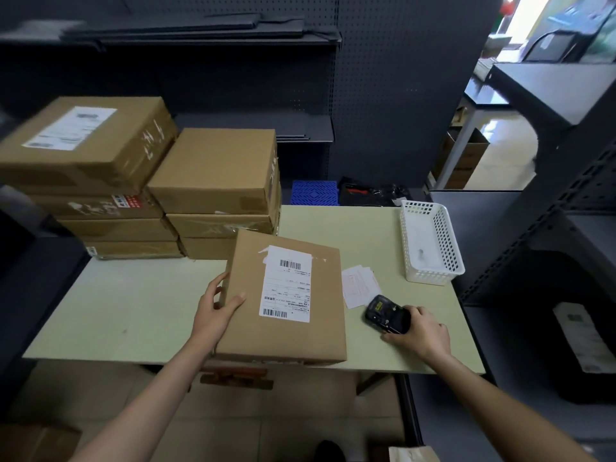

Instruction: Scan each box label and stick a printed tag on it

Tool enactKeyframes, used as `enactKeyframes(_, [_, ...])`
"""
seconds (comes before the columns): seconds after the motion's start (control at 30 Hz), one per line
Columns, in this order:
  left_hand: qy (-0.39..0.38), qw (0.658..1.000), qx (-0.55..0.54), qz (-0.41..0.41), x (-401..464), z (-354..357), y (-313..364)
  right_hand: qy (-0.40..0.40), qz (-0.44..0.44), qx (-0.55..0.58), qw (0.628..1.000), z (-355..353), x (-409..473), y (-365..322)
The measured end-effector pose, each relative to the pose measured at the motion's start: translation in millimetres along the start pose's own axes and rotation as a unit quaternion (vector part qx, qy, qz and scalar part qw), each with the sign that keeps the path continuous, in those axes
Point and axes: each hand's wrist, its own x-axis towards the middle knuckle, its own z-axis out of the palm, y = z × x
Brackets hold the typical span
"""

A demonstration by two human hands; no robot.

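Observation:
A flat cardboard box [290, 331] lies at the table's front edge, its white shipping label [287, 285] with barcodes facing up. My left hand [216, 306] grips the box's left edge, thumb on top. To the right of the box, my right hand [418, 331] holds a black handheld scanner [386, 315] that rests on the table. A small stack of printed tags [360, 288] lies just behind the scanner, between the box and the basket.
Two stacks of cardboard boxes [213, 181] stand at the table's [140, 305] back left. A white perforated basket [430, 241] sits at the right rear. Dark metal shelving [546, 181] closes in on the right and behind.

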Motion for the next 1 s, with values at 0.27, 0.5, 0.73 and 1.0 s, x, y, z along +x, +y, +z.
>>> enactKeyframes(0.27, [0.017, 0.996, 0.058, 0.065, 14.3, -42.5, 3.8, -0.005, -0.004, 0.047, 0.999, -28.5, -14.8, -54.4])
enactKeyframes(0.5, [0.045, 0.984, 0.099, 0.139, 13.1, -76.1, 11.2, -0.003, -0.013, 0.066, 0.998, -40.7, -32.3, -106.0])
enactKeyframes(0.73, [0.035, 0.978, 0.106, 0.177, 7.8, -96.8, 4.7, 0.001, -0.034, 0.091, 0.995, -38.5, -59.2, -143.8])
enactKeyframes(1.0, [0.023, 0.972, 0.117, 0.201, -0.2, -106.9, 2.2, -0.014, -0.050, 0.104, 0.993, -39.8, -91.6, -170.2])
